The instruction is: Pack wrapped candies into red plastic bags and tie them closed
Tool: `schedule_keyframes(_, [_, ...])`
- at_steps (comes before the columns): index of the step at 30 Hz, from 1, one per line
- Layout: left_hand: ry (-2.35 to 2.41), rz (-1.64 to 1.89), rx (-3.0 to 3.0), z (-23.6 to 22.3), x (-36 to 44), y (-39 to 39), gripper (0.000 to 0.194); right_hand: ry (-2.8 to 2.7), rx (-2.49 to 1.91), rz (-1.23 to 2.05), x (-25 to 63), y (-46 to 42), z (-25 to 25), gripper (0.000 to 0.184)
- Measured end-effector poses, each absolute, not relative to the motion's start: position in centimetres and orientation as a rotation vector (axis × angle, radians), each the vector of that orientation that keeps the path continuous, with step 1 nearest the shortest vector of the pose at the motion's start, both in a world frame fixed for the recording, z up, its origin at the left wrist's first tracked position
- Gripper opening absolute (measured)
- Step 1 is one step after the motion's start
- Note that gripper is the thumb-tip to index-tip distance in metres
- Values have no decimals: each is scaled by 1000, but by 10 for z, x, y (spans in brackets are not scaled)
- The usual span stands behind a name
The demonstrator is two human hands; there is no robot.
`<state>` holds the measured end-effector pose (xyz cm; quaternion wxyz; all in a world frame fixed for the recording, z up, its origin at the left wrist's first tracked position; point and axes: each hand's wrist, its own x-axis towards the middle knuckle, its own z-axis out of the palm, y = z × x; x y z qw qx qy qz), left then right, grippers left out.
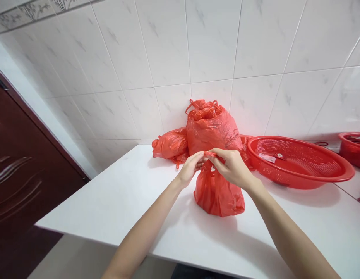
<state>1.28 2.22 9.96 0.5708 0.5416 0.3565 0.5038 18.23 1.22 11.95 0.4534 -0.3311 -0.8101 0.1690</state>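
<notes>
A red plastic bag (pixel 219 197) with a full, rounded lower part stands on the white table, its top gathered upward. My left hand (pixel 191 167) pinches the gathered top from the left side, its fingers partly behind the plastic. From the right, my right hand (pixel 230 164) closes thumb and fingers on the same gathered top, close to the left fingertips. What the bag contains cannot be made out. Right behind it stands a larger, stuffed red plastic bag (pixel 213 130) with its handles at the top, and another red bag (pixel 171 144) lies to its left.
A wide red plastic colander (pixel 299 180) sits to the right, with a few small items inside. Beyond it a second red container (pixel 352 153) is cut off by the view. The white table (pixel 110 193) meets a tiled wall (pixel 168 46); a dark red door (pixel 26 174) is at left.
</notes>
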Motion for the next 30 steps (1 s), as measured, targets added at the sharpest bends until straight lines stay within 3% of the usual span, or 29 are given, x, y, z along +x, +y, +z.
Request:
schedule_keyframes(3, [852,1179,1204,98,17,24,27,-1994,-841,304,184,15,117,23])
schedule_keyframes(11, [700,1173,1007,104,18,25,17,-1997,-682,557,187,20,115,38])
schedule_keyframes(21, [1085,1476,910,71,-18,60,28,-2327,-702,316,203,29,116,35])
schedule_keyframes(26, [1255,1505,800,38,-47,70,37,-2435,-678,561,211,31,112,29])
schedule_keyframes(30, [1217,1534,856,46,-49,65,45,-2362,-664,728,212,28,116,23])
